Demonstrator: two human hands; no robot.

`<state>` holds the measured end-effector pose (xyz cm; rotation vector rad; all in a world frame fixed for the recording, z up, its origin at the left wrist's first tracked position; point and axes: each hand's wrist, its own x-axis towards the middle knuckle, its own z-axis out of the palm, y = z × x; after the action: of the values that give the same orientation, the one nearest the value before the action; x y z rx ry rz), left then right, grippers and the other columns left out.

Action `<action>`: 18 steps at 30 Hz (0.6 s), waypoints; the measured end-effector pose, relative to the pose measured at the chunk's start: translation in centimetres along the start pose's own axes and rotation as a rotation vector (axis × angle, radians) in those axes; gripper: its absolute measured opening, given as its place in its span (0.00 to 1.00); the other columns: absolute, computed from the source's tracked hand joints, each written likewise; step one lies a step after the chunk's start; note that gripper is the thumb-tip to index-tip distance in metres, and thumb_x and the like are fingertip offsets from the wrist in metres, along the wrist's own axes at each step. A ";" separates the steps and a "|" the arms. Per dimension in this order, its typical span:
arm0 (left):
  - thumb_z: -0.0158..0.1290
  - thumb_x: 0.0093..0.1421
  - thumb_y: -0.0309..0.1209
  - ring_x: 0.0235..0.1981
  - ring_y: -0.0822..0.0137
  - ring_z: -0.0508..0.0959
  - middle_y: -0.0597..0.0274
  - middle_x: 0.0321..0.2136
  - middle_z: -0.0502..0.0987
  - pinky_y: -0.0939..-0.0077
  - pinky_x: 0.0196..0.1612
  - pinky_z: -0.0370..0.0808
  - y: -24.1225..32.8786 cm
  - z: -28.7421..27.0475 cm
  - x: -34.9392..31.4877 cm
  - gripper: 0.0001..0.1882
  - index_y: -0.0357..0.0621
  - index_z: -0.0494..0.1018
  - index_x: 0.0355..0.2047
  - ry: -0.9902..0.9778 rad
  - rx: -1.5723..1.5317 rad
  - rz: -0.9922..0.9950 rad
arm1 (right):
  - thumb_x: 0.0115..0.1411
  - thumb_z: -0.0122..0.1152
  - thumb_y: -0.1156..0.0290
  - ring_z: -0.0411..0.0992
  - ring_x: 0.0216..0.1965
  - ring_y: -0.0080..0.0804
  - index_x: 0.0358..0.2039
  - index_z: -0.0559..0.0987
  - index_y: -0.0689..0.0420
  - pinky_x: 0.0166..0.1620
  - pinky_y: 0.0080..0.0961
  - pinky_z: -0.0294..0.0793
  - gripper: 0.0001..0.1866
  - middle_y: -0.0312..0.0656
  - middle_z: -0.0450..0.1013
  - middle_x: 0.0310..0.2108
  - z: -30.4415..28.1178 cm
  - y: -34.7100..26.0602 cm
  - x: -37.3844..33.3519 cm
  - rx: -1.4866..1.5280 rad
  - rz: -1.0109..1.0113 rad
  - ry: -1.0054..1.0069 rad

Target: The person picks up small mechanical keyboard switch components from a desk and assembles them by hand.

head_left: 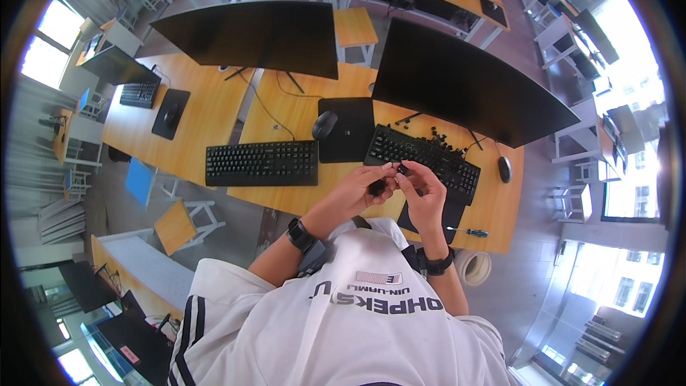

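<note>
My left hand (361,187) and my right hand (427,199) meet in front of the right-hand keyboard (400,146), fingertips together. Pinched between them is a small black piece that looks like a keycap (402,169). More dark pieces (376,188), probably keycaps too, lie in the curled fingers of my left hand; their exact shapes are hard to make out. Loose black keycaps (444,141) are heaped along the far edge of that keyboard. A screwdriver (471,231) with a dark green handle rests on the table, near my right wrist.
A second black keyboard (261,164) lies to the left, beside a mouse (324,125) on a black mouse pad (347,150). Two large monitors, left (264,36) and right (464,82), stand behind. Another mouse (505,169) sits near the table's right edge.
</note>
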<state>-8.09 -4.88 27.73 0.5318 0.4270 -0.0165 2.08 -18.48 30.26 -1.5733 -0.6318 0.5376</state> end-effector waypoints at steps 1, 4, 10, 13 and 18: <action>0.50 0.68 0.38 0.25 0.74 0.71 0.64 0.27 0.73 0.82 0.24 0.64 -0.3 -0.5 0.1 0.15 0.36 0.75 0.37 0.032 0.030 0.005 | 0.57 0.65 0.80 0.78 0.31 0.19 0.43 0.79 0.62 0.40 0.18 0.75 0.12 0.39 0.81 0.36 0.2 0.1 0.0 -0.018 -0.026 -0.006; 0.53 0.67 0.36 0.24 0.75 0.70 0.65 0.25 0.72 0.83 0.24 0.62 -0.6 -1.6 0.4 0.13 0.37 0.75 0.36 0.100 0.128 -0.036 | 0.56 0.66 0.80 0.77 0.31 0.19 0.42 0.78 0.63 0.39 0.17 0.75 0.12 0.39 0.81 0.39 0.1 1.5 0.3 -0.041 0.016 -0.078; 0.54 0.66 0.35 0.19 0.77 0.66 0.68 0.19 0.70 0.83 0.22 0.60 -0.6 -3.0 1.1 0.13 0.37 0.75 0.29 0.287 0.401 -0.030 | 0.57 0.66 0.79 0.75 0.34 0.19 0.41 0.79 0.63 0.40 0.18 0.74 0.11 0.40 0.80 0.41 0.0 3.7 1.2 -0.055 0.124 -0.195; 0.53 0.66 0.34 0.17 0.77 0.66 0.67 0.18 0.71 0.82 0.21 0.60 -0.8 -3.8 1.8 0.13 0.37 0.76 0.28 0.313 0.539 0.006 | 0.56 0.65 0.79 0.76 0.34 0.21 0.41 0.79 0.63 0.40 0.20 0.75 0.11 0.42 0.80 0.39 0.2 3.6 1.8 -0.119 0.196 -0.194; 0.53 0.65 0.34 0.18 0.78 0.67 0.67 0.19 0.72 0.82 0.22 0.62 0.9 -4.8 3.9 0.13 0.37 0.76 0.29 0.296 0.516 -0.071 | 0.55 0.66 0.79 0.78 0.30 0.31 0.40 0.81 0.64 0.36 0.21 0.77 0.11 0.46 0.79 0.34 -0.5 5.5 3.2 -0.267 0.132 -0.199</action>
<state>-6.31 -1.34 22.95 1.0336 0.7385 -0.1201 5.24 -16.98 24.89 -1.8360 -0.7779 0.7393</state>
